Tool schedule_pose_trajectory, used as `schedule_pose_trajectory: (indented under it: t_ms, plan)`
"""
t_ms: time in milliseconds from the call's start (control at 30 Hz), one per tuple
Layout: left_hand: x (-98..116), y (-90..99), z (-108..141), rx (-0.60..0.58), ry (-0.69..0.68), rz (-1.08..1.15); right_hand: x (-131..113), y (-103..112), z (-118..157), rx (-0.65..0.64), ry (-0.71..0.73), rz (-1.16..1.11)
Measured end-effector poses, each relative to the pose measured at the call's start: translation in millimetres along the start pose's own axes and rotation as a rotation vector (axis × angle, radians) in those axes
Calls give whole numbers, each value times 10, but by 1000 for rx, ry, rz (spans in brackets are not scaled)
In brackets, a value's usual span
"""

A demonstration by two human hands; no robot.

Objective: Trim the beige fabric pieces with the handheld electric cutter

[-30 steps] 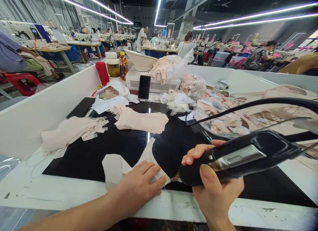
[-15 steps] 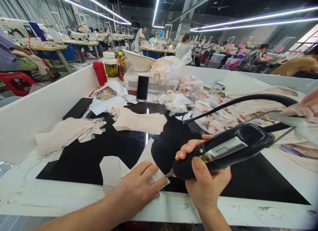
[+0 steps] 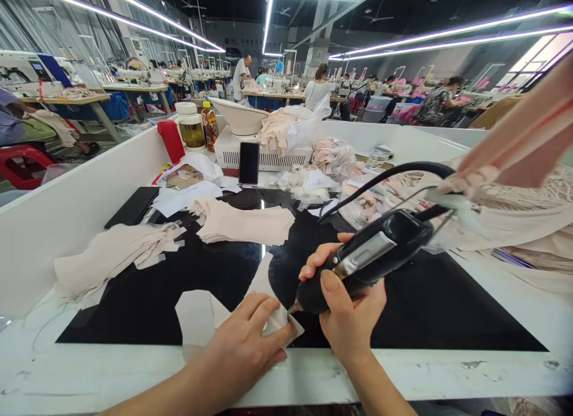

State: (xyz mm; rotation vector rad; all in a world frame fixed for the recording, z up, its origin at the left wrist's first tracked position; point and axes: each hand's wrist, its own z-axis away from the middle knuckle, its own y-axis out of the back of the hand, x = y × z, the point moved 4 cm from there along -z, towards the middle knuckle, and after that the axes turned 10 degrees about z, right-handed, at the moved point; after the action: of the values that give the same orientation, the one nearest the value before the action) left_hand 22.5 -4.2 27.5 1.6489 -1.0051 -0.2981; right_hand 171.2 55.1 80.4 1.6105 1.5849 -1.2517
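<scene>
While the left hand (image 3: pixel 250 335) is lying flattened over a pale cloth piece (image 3: pixel 263 280), its fingers are pressing from above rather than wrapping round anything. The cloth is resting near the front of the black mat (image 3: pixel 461 314), its corner beside the metal tip (image 3: pixel 294 307) of a black handheld tool (image 3: pixel 364 262); whether they are touching, I cannot tell. The right hand (image 3: pixel 351 317) is gripping that tool firmly, fingers curling round its body, thumb on top. To me the cloth is looking light, soft and easily creased, so flat fingertips near its edge are probably serving best; the tool is looking stiff and weightier, its rounded front seeming the natural hold. Farther back, a white-lidded jar (image 3: pixel 188 113) is holding yellowish-green liquid (image 3: pixel 193 137), a clear bag (image 3: pixel 345 164) is bulging with beige pieces (image 3: pixel 329 150), and a bowl-like pan (image 3: pixel 242 116) is hiding its inside.
</scene>
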Motion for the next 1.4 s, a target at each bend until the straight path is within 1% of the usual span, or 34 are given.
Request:
schedule_pose_trajectory:
  t_ms: [133, 267, 367, 433, 500, 533, 633, 700, 800, 900, 1000, 1133, 1400]
  plan:
    - [10, -36, 28, 12, 0, -19, -1, -30, 5, -15, 16, 19]
    - [71, -62, 61, 22, -17, -72, -28, 4, 42, -5, 18, 20]
    - [112, -44, 70, 12, -57, -89, -61, 33, 80, 0, 28, 21]
    - [110, -8, 55, 34, -82, -106, -83, 49, 98, 8, 44, 18]
    - [88, 27, 18, 60, -107, -103, -94, 65, 106, 21, 57, 12]
    - [68, 33, -7, 52, -113, -81, -97, 72, 108, 25, 61, 9]
    - [-9, 27, -80, -23, -100, 25, -97, 86, 107, 20, 64, 16]
    - [-62, 31, -103, -52, -86, 70, -103, 92, 108, 18, 68, 19]
    - [-134, 58, -84, -61, -72, 90, -122, 93, 112, 12, 78, 0]
    - [-178, 92, -35, -59, -93, 86, -136, 94, 120, -2, 90, -7]
    - [-196, 107, -2, -66, -120, 86, -130, 91, 128, -25, 80, -14]
    - [-193, 102, 0, -57, -130, 87, -107, 90, 117, -1, 56, -44]
    - [-161, 88, 2, -27, -139, 97, -37, 31, 47, 9, 38, -56]
